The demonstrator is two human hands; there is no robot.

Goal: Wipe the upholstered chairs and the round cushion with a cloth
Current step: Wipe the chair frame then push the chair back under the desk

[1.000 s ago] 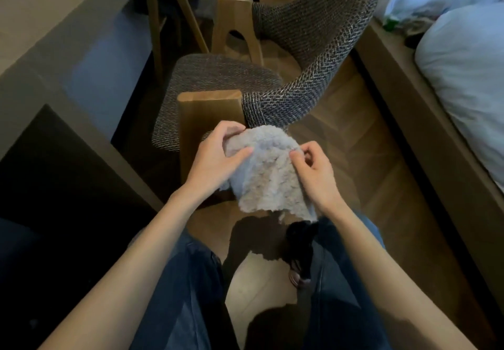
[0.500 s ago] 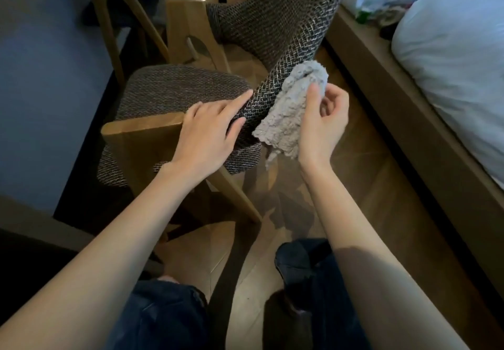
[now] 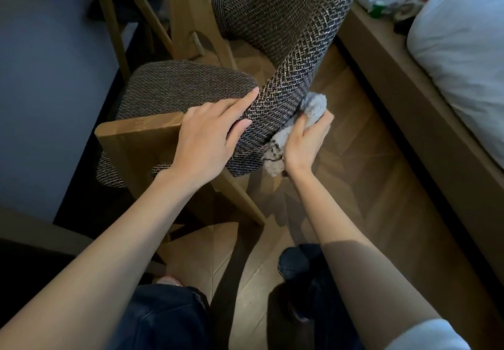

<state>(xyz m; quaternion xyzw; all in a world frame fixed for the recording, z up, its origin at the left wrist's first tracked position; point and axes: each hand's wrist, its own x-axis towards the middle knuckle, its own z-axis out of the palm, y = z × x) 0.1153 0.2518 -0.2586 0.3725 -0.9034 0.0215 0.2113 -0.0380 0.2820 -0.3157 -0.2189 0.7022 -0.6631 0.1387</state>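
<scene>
Dim interior; light enters from upper right. White bedding brightest, nearly blown out. Hard shadow edge crosses right forearm; dark body shadows on wood floor at bottom. Left side murky. Slight smear on cloth. Wide-angle bowing toward edges.

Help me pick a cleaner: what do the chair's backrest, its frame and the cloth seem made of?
The backrest: coarse woven fabric, dark with pale threads in a herringbone pattern, matte. The frame: wood, likely, brown with visible grain and a slight sheen. The cloth: soft fluffy pile, pale grey, perhaps microfibre; it bunches loosely.
</scene>
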